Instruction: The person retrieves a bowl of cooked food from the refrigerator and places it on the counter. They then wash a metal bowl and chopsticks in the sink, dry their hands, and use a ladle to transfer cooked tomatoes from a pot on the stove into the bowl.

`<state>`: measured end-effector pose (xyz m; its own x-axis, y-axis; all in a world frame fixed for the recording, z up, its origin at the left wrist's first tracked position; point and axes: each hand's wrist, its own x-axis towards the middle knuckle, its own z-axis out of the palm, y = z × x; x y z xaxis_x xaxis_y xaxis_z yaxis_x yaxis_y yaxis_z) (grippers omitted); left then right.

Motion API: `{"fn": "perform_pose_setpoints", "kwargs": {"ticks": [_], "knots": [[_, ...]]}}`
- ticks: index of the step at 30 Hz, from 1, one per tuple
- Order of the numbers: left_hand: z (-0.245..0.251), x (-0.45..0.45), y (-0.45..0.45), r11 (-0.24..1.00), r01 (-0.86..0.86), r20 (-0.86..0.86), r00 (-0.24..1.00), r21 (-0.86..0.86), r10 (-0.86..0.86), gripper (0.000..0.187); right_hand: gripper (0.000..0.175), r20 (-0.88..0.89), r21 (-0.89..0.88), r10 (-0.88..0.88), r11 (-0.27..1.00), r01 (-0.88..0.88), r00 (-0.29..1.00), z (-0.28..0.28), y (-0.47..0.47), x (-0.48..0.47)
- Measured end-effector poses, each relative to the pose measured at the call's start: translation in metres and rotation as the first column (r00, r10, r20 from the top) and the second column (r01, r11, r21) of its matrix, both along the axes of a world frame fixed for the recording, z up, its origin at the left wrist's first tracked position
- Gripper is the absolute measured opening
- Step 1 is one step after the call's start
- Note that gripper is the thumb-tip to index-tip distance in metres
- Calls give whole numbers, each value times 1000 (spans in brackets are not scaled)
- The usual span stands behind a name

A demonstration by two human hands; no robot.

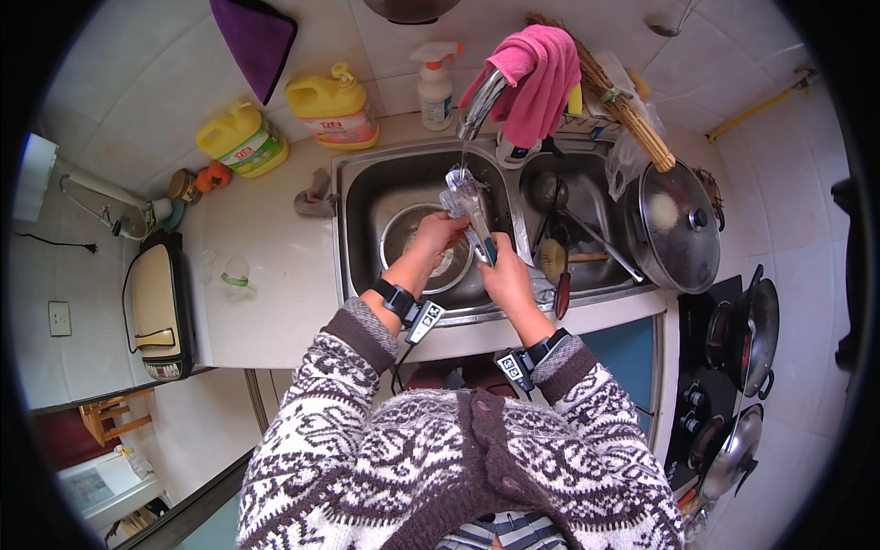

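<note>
Over the left basin of a steel double sink (359, 199), my right hand (510, 271) grips a slim white-and-teal handled tool (489, 249); its exact kind is hard to tell. My left hand (440, 237) holds a clear plastic piece (454, 201) against it, with the fingertips partly hidden. Water runs from the chrome faucet (474, 110) onto the far end of these things. Below my left hand, a round metal bowl (390, 240) sits in the basin.
A pink cloth (540, 75) drapes over the faucet. The right basin holds a ladle (605, 244) and a brush (552, 258). A lidded pan (677, 227) overlaps the sink's right end. Yellow jugs (333, 110) and a spray bottle (434, 96) line the wall; a gas stove (694, 371) stands right.
</note>
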<state>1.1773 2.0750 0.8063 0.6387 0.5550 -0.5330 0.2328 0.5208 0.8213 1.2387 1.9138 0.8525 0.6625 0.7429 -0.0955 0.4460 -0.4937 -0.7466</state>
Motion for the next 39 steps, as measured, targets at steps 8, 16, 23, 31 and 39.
{"fn": "perform_pose_setpoints", "kwargs": {"ticks": [8, 16, 23, 31, 39], "knots": [[-9, 0, 30, 991, -119, 63, 991, 59, 115, 17, 48, -43, 37, -31, 999, 32, 999, 4, -4, -13], [-9, 2, 11, 964, -4, 137, 990, -265, 42, 22, 44, -92, 43, -41, 998, 45, 995, -6, 2, -1], [-7, -5, 40, 991, -50, 110, 992, -126, 64, 27, 36, -358, 207, 154, 975, -82, 921, -17, -2, 14], [6, -16, 22, 940, 40, 238, 970, -338, 44, 39, 27, -915, 216, 176, 974, 73, 362, -16, 19, 52], [38, -1, 41, 949, -191, 449, 846, -252, 289, 18, 37, -896, 262, 204, 960, 99, 395, 1, 63, 59]]}}
